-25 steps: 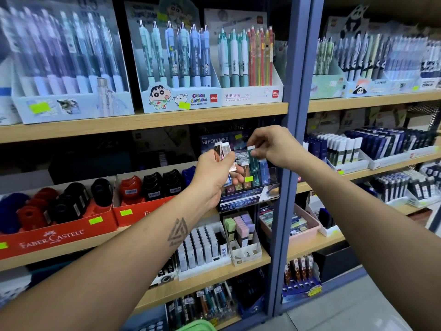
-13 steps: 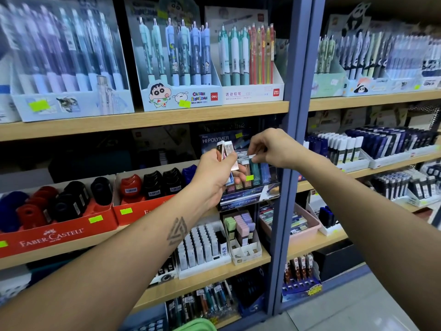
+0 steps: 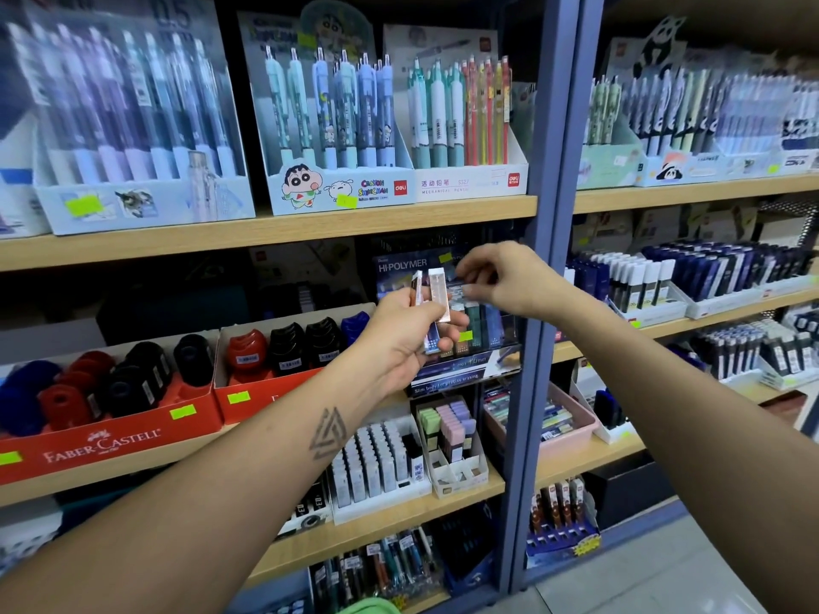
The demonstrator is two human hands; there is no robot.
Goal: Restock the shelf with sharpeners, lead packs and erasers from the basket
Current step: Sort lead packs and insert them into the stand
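Note:
My left hand [image 3: 405, 334] is raised in front of the middle shelf, shut on several slim eraser packs [image 3: 436, 299] that fan upward; one has a white cap. Just behind it stands the dark Hi-Polymer display box [image 3: 461, 383] with upright slim packs [image 3: 485, 323] in green and blue. My right hand [image 3: 509, 279] hovers right of the held packs, its fingertips pinched close to their tops; whether they grip anything I cannot tell. A sliver of the green basket [image 3: 368, 607] shows at the bottom edge.
Red Faber-Castell trays [image 3: 111, 440] of red, black and blue sharpeners sit left on the same shelf. White lead packs [image 3: 376, 458] and pastel erasers [image 3: 447, 429] fill the shelf below. Pen displays line the top shelf. A blue upright post [image 3: 538, 303] divides the bays.
My right hand has left a green pack in the display box and drawn back left toward the packs in my left hand. My left hand has barely moved.

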